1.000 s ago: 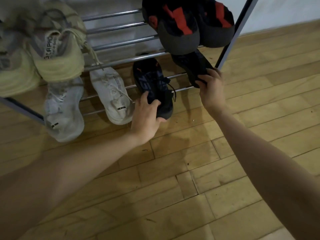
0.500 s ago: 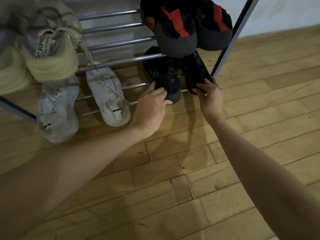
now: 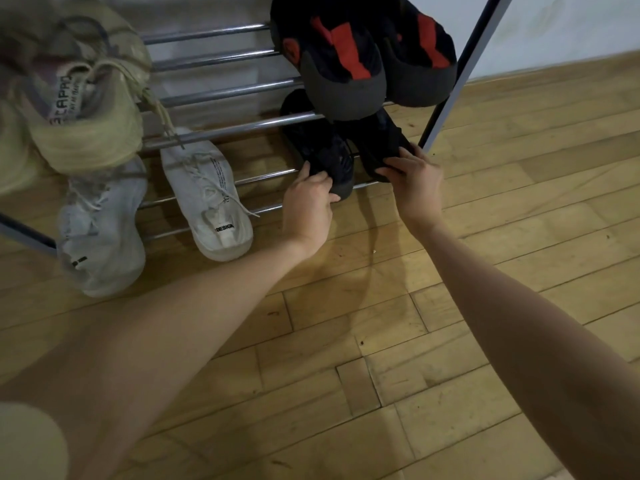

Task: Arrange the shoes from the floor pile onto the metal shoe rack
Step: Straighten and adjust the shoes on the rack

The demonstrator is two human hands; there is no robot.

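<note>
We see both hands at the bottom tier of the rack (image 3: 221, 131), each on one black shoe of a pair. The left hand (image 3: 308, 206) grips the heel of the left black shoe (image 3: 318, 147), its fingers (image 3: 320, 180) curled over the top edge and the thumb at the side. The right hand (image 3: 414, 181) holds the heel of the right black shoe (image 3: 377, 143), its fingers bent over the back of it. The two black shoes lie side by side on the lower bars at the right end of the rack, close against each other, toes pointing away under the tier above, just beside the dark upright post (image 3: 460, 71).

On the upper bars directly above them sit two black-and-red shoes (image 3: 346, 64), heels toward us and overhanging the front bar. At the left of the upper tier rest pale yellow-green sneakers (image 3: 83, 109), a lace dangling down. Below those, on the lower tier, lie two white sneakers (image 3: 207, 192), their heels jutting past the front bar over the wooden floor (image 3: 381, 341). A pale wall (image 3: 554, 29) stands behind the rack.
</note>
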